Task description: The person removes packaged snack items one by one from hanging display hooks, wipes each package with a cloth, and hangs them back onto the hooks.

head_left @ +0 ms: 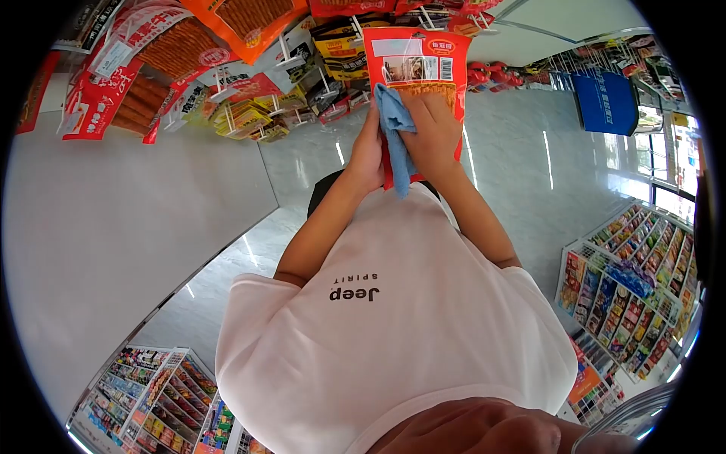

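Note:
A red snack packet [417, 53] with a clear window, a barcode and a white label is held up at the top centre. My left hand [366, 153] grips its left edge low down, the fingers partly hidden behind it. Bunched over the packet's front is a blue cloth [395, 121], its tail hanging below. My right hand [435, 136] is closed on the cloth and presses it against the packet, fingers curled.
Hanging packets, among them a red one [140, 98] and an orange one [249, 23], line the rack on hooks above. A grey panel [136, 204] stands at left. Stocked shelves [635, 295] are at right, a blue sign [603, 104] above them.

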Demonstrator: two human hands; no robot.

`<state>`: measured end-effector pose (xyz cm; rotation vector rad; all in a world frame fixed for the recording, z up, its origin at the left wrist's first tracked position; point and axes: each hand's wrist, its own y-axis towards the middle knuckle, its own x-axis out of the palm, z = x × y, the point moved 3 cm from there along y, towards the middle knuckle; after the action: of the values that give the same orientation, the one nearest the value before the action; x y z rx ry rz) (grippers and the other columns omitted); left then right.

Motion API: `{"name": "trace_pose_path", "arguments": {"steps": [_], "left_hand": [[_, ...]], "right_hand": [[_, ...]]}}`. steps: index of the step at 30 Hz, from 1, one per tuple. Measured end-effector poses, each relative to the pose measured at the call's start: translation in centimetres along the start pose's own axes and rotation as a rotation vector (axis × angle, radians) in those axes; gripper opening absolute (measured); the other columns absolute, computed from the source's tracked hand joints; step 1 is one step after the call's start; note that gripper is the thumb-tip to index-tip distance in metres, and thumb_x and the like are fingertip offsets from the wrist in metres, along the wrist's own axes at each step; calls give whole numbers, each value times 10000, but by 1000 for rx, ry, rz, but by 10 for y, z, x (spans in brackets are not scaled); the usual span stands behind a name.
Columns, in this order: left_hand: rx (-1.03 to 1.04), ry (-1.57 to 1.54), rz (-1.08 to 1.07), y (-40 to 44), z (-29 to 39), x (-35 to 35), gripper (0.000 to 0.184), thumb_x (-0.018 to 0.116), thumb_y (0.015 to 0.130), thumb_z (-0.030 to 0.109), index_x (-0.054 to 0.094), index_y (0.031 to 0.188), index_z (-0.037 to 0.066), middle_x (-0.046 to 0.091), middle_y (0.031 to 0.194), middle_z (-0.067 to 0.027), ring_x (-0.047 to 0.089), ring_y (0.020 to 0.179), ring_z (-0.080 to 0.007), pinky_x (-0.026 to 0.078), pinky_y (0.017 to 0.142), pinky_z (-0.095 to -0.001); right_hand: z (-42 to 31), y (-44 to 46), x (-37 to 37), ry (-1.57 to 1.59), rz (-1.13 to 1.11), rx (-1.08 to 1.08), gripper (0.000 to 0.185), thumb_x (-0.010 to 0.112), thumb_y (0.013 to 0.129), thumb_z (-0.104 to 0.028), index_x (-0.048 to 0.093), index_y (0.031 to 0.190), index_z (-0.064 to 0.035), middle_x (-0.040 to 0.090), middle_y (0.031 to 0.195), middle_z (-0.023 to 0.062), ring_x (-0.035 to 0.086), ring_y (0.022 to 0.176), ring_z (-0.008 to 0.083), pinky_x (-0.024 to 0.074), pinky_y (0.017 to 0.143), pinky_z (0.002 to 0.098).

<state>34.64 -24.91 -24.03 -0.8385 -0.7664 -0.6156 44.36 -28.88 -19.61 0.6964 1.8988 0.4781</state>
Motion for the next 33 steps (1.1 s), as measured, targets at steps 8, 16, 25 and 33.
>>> {"name": "trace_pose_path", "arguments": {"steps": [8,16,25,33], "left_hand": [[46,-8,-122,2,0,0,688,335,1038,589,361,1505,85,476,1471,-98,525,1287,-236,437,1082,-414],[66,-18,-31,5,-7,4,693,369,1024,605,391,1479,83,485,1463,-88,522,1284,-212,424,1090,-393],[112,33,-48,1,-12,2,446,608,1010,239,444,1388,67,588,1303,-69,607,1157,-196,543,940,-387],[147,68,-72,-3,-10,-8,441,573,1027,212,413,1418,86,547,1352,-56,564,1215,-186,522,974,-393]], "right_hand": [[43,23,-13,-147,109,43,427,754,688,-88,684,1110,-98,641,921,93,640,852,293,514,706,399],[14,12,-13,135,-86,90,407,748,698,-79,685,1100,-88,646,920,103,648,838,313,518,698,392],[30,17,-13,-50,4,-43,455,763,654,-81,686,1102,-69,645,909,90,648,841,286,513,677,375],[69,29,-17,3,120,91,379,742,763,-75,674,1136,-80,649,942,126,646,850,342,511,737,384]]}}
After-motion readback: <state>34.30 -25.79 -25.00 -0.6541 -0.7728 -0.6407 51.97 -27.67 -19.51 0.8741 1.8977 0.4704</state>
